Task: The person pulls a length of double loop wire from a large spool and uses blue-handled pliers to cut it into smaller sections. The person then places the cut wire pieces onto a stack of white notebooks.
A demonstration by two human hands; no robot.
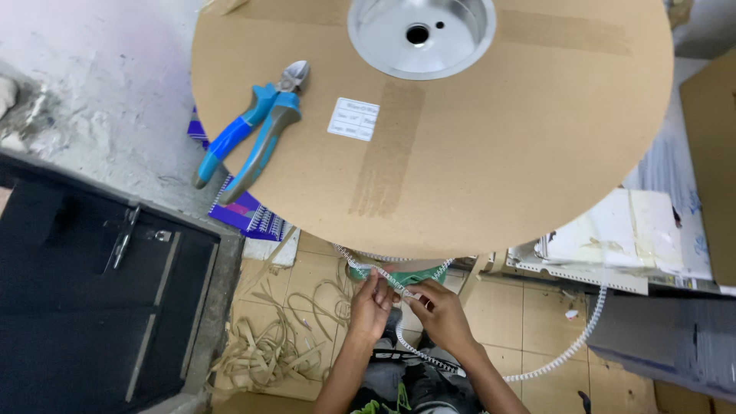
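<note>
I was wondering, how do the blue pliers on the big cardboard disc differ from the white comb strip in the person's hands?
The pliers are a rigid blue and grey tool; the comb strip is thin, white and bendy, trailing in a curve. The pliers lie untouched on the cardboard disc; the strip is pinched by the left hand and right hand below the disc's edge. The pliers are short; the strip runs far longer.

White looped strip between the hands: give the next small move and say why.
Probably draw a little more white looped strip off the cardboard reel. Both the left hand and right hand pinch it just below the reel's edge, so little free length lies between them.
</note>
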